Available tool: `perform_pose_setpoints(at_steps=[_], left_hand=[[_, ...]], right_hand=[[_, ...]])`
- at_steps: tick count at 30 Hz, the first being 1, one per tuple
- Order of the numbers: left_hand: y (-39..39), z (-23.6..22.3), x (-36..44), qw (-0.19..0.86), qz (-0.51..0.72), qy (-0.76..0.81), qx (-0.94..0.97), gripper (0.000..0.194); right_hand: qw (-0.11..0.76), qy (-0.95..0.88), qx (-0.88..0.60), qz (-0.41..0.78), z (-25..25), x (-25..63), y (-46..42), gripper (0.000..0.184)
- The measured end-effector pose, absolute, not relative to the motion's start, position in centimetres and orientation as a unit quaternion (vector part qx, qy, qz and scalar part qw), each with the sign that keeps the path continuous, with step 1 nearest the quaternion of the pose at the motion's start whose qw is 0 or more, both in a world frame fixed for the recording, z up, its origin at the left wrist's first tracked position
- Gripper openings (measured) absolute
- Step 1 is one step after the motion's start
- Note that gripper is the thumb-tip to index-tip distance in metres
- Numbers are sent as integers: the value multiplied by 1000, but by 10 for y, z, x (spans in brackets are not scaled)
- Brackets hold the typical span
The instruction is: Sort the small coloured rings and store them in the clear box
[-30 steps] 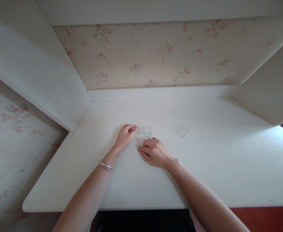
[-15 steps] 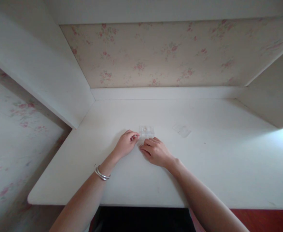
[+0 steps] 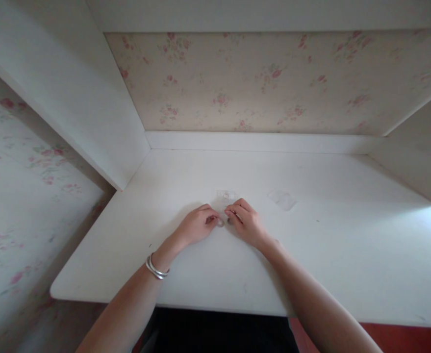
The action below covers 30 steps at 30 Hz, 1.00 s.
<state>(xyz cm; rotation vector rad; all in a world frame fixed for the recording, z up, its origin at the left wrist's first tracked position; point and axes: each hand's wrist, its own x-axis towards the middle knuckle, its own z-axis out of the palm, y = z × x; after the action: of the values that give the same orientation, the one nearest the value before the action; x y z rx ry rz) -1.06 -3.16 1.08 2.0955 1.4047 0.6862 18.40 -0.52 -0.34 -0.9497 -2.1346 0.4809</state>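
Note:
My left hand (image 3: 197, 226) and my right hand (image 3: 246, 221) meet at the middle of a white desk (image 3: 311, 255). Both are curled into pinches, fingertips almost touching, around a tiny pale ring-like piece (image 3: 220, 223) that I cannot make out clearly. Just beyond the fingertips lies a small clear plastic square (image 3: 226, 195) flat on the desk. A silver bangle (image 3: 155, 268) sits on my left wrist.
A second clear plastic square (image 3: 282, 199) lies to the right of my hands. White panels wall the desk on the left (image 3: 71, 93) and right (image 3: 417, 162), with floral wallpaper (image 3: 266, 78) behind. The desk's front edge runs close to my body.
Both hands drew back from the clear square toward me and came together, fingertips now pinched around a small piece. The square lies uncovered. The camera shifted slightly left.

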Motion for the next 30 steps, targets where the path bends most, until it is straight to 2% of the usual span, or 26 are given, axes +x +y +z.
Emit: perform_pose_setpoints(at_steps=[5, 15, 30], left_hand=[[-37, 12, -10, 252, 235, 493, 799, 16], [-37, 7, -13, 224, 196, 494, 817, 16], [-35, 4, -14, 236, 214, 496, 807, 18]], right_hand=[[427, -770, -438, 183, -5, 189, 5, 22], [451, -710, -516, 163, -8, 188, 30, 27], [361, -767, -498, 184, -11, 166, 46, 22]])
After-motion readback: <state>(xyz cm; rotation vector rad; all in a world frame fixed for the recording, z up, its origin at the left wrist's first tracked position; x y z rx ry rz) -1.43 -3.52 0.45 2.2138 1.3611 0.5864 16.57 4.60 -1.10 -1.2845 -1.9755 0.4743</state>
